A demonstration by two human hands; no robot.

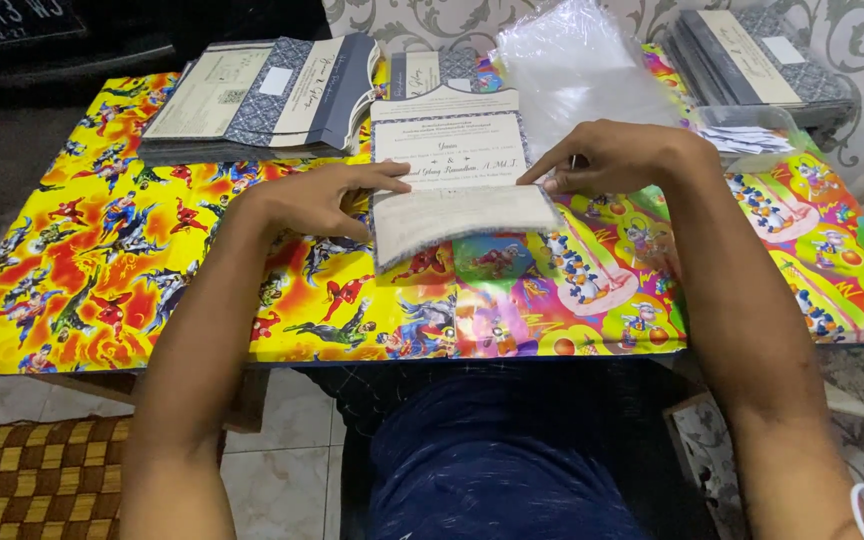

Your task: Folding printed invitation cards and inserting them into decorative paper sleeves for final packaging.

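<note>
**Card under fold: two hands, one card**

One card flat at centre of table, cream with blue patterned border. Lower flap raised and bent toward upper half, not yet flat.

Left hand: just left of card, index finger stretched onto card's left edge at the crease, thumb below against the raised flap. Loosely pinched on flap edge; other fingers curled.

Right hand: at card's right edge, fingertips pressed down on flap corner, thumb tucked under, hidden. Gripping the flap's right end as far as visible.

Count around card:
- Stacks of same cards: two clear. One stack behind and left of card, fanned, many sheets, exact count not readable. Second stack behind and far right of card, on table's right end.
- One further card top directly behind card, partly covered by it; single or several cannot be told.
- Plastic sleeves: one clear heap behind and right of card, number not countable.
- One small clear container right of card, beside right wrist, white slips inside.

Table cover: one glossy cartoon-print sheet, yellow left of card, pink and multicolour right of card.
</note>
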